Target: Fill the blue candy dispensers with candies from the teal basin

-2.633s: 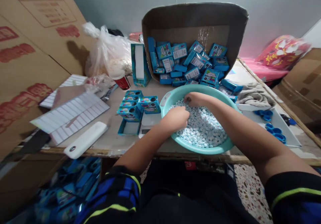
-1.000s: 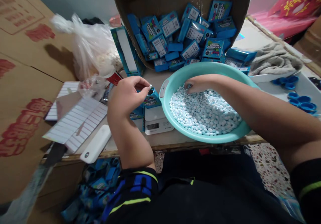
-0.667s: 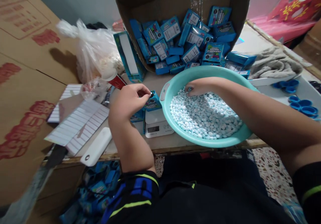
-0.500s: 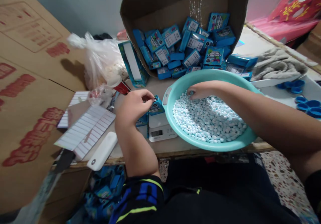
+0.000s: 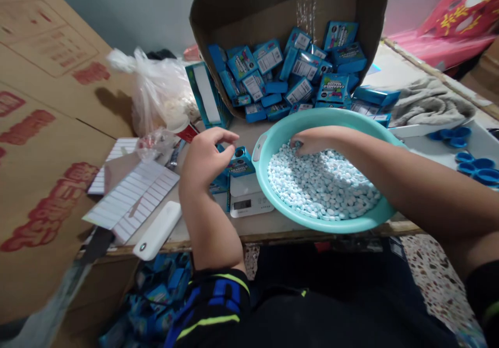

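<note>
The left hand [image 5: 206,161] hangs half-curled and empty, just beside the small blue box [image 5: 240,163] standing upright, long axis vertical, on the digital scale [image 5: 246,202]. The right hand [image 5: 317,141] rests its fingers among pale blue candies [image 5: 323,187] in the teal basin [image 5: 262,182], and whether it grips any cannot be told.

The left hand [image 5: 206,157] is raised with the wrist bent forward, its fingers [image 5: 224,138] loosely curled; whether they pinch anything is too small to tell. The left forearm [image 5: 208,228] rises steeply from a dark striped sleeve [image 5: 214,296]. The right arm [image 5: 413,184] stretches across from the lower right, ending in the right hand [image 5: 315,141], palm down, fingertips bent downward.
</note>
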Demonstrator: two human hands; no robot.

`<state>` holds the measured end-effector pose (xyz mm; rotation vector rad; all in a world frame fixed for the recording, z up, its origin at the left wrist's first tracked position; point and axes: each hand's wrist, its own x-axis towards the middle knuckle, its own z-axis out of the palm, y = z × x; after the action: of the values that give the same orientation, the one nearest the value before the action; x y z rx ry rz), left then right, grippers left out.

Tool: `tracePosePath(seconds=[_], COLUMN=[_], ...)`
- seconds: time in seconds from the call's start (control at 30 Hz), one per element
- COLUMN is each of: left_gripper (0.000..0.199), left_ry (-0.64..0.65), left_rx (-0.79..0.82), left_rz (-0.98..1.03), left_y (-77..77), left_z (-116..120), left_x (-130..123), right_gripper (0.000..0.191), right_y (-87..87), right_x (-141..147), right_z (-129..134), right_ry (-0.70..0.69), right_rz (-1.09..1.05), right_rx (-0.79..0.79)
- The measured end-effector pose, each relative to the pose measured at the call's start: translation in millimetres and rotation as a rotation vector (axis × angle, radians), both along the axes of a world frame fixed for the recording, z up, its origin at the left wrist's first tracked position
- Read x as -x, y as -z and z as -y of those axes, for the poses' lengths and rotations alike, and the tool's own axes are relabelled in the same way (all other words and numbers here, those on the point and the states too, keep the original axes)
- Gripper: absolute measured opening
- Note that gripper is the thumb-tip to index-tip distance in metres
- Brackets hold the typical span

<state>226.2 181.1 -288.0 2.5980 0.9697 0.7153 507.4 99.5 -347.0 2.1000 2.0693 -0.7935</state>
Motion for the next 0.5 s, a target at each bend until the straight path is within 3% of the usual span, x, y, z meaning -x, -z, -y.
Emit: tracePosePath(seconds=[0.2, 0.33, 0.5], left_gripper=[0.023, 0.029, 0.034], left_ry=[0.067, 0.241, 0.412], left_rx=[0.004, 0.039, 0.174], left_rz=[-0.016, -0.052, -0.332], left_y=[-2.7, -0.8, 12.9], left_z=[10.1, 21.9, 30.0], left_x=[-10.7, -24.5, -43.4], right_gripper=[0.039, 0.039, 0.03], right_y=[7.7, 11.9, 12.9], right_x=[-5.1, -6.3, -3.2], right_z=[-4.8, -7.5, -8.6], right_ry=[0.005, 0.0, 0.002], right_rz=[0.023, 0.041, 0.022], right_rx=[0.015, 0.032, 0.037])
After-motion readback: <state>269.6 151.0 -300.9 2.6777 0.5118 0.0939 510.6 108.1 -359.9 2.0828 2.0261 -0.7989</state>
